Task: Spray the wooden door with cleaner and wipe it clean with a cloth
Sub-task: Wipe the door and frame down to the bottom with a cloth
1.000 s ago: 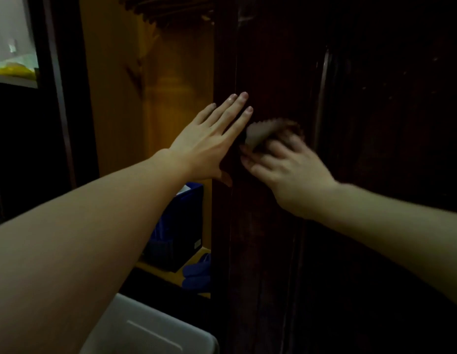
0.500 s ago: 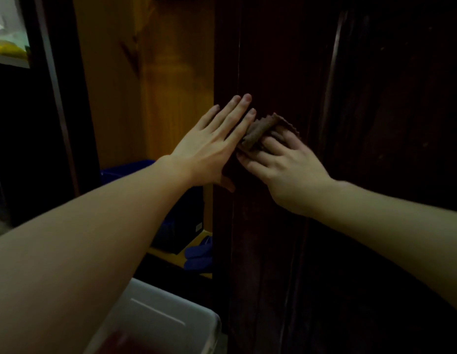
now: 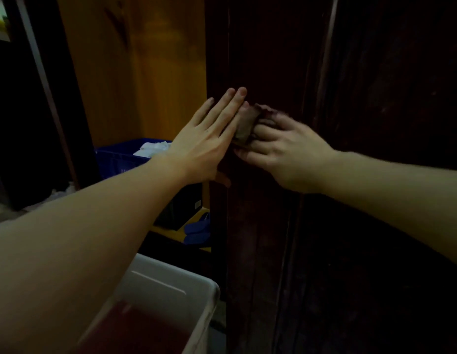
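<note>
The dark wooden door (image 3: 362, 98) fills the right half of the view, its left edge near the middle. My right hand (image 3: 286, 154) presses a crumpled brown-grey cloth (image 3: 248, 123) against the door near that edge, fingers curled over the cloth. My left hand (image 3: 209, 139) lies flat with straight fingers on the door's edge, right beside the cloth. No spray bottle is in view.
An orange-brown wooden panel (image 3: 145, 72) stands left of the door. Below it sit a blue crate (image 3: 115, 157) holding white cloth, and blue slippers (image 3: 196, 228). A white plastic bin (image 3: 171, 297) with dark red contents is at the bottom centre.
The view has tilted down and the hands sit lower on the door. My right hand has shifted the cloth slightly; my left hand stays flat beside it.
</note>
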Available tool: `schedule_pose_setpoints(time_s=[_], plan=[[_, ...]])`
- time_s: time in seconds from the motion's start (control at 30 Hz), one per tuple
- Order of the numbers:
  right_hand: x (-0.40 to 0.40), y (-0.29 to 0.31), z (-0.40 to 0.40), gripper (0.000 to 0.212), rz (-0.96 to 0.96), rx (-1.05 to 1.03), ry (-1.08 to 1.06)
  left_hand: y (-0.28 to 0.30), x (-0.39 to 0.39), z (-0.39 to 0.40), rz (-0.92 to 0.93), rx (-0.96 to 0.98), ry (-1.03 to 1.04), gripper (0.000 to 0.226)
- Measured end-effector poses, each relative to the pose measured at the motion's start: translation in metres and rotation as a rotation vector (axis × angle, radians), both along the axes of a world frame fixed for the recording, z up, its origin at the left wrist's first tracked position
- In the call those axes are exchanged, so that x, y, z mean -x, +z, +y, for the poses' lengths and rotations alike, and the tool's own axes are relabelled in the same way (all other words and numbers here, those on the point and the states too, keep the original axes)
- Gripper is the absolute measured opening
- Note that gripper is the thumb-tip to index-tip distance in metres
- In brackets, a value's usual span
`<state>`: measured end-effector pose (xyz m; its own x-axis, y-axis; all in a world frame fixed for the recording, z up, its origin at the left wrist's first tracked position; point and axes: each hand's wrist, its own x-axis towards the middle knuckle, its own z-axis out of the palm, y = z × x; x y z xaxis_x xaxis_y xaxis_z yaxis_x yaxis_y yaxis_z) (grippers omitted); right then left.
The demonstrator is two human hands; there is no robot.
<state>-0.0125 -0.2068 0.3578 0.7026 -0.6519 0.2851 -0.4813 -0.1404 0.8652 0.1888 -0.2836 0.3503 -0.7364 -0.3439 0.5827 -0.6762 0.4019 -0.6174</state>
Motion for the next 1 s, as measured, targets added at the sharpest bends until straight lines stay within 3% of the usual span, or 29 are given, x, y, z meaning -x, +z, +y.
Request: schedule_pose_setpoints(time_s=[0.17,0.33,0.5,0.63,0.77,0.9,1.0], plan=[[-0.002,-0.047,0.0,0.048,-0.143,-0.022,0.023,-0.002,-0.001,0.001,0.002,-0.017,-0.03,0.136],[0.011,-0.089,0.009,0.052,-0.014,-0.206,0.011,0.01,-0.003,0.003,-0.04,0.038,-0.029,0.134],[0.02,-0.046,0.013,0.051,-0.016,-0.135,0.051,0.038,-0.003,0.008,-0.072,0.105,-0.055,0.11],[0.029,0.016,0.014,0.046,-0.143,0.055,0.06,0.064,0.016,0.018,0.105,0.056,-0.072,0.089],[0.034,0.013,0.02,0.047,-0.212,0.089,0.027,0.096,0.029,0.027,0.129,0.063,-0.04,0.091],[0.052,-0.016,0.034,0.053,-0.023,-0.058,0.011,0.106,0.037,0.032,0.122,0.077,-0.024,0.094],[0.068,0.016,0.035,0.058,0.017,-0.024,0.008,0.112,0.042,0.031,0.127,0.067,0.006,0.099]])
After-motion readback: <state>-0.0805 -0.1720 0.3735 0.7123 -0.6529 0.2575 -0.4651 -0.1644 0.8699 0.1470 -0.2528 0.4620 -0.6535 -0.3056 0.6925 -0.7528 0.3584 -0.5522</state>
